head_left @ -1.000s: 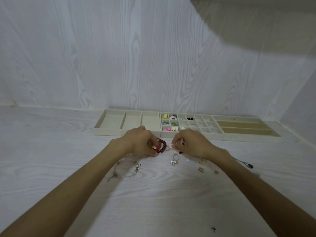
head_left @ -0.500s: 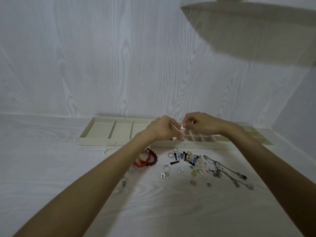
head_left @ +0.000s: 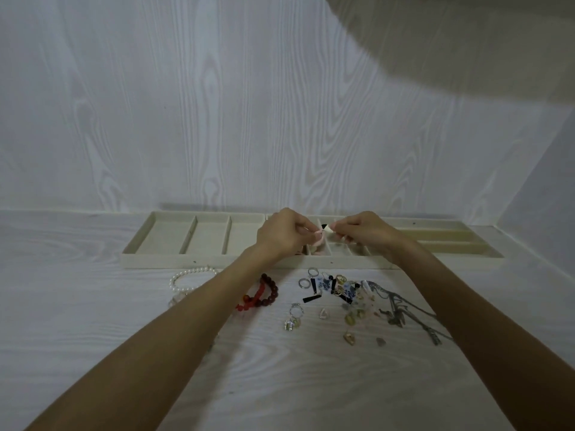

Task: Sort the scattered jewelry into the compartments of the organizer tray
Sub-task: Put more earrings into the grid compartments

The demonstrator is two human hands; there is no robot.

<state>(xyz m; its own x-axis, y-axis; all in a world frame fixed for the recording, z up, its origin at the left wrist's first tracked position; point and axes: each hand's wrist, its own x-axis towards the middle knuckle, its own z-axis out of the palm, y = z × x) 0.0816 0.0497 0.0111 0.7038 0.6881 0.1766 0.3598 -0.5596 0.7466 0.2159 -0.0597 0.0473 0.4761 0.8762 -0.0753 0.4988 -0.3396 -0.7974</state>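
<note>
The cream organizer tray (head_left: 161,261) lies along the back of the white table. My left hand (head_left: 281,236) and my right hand (head_left: 365,234) hover close together over its middle small compartments. Both pinch one small piece, pale pink with a black tip (head_left: 323,229), held between their fingertips. On the table in front of the tray lie a red bead bracelet (head_left: 263,295), a pearl bracelet (head_left: 189,276), several rings, black bar earrings (head_left: 311,298) and a silver chain (head_left: 410,312). My hands hide the filled small compartments.
Three long left compartments (head_left: 205,234) of the tray show no jewelry. Long right compartments (head_left: 448,241) sit beyond my right wrist. A wood-grain wall (head_left: 249,119) rises right behind the tray. Small charms (head_left: 350,337) lie scattered nearer me.
Both hands lifted from the table by the red bracelet up over the tray's middle compartments, carrying a small pink and black piece. The red bracelet stayed on the table.
</note>
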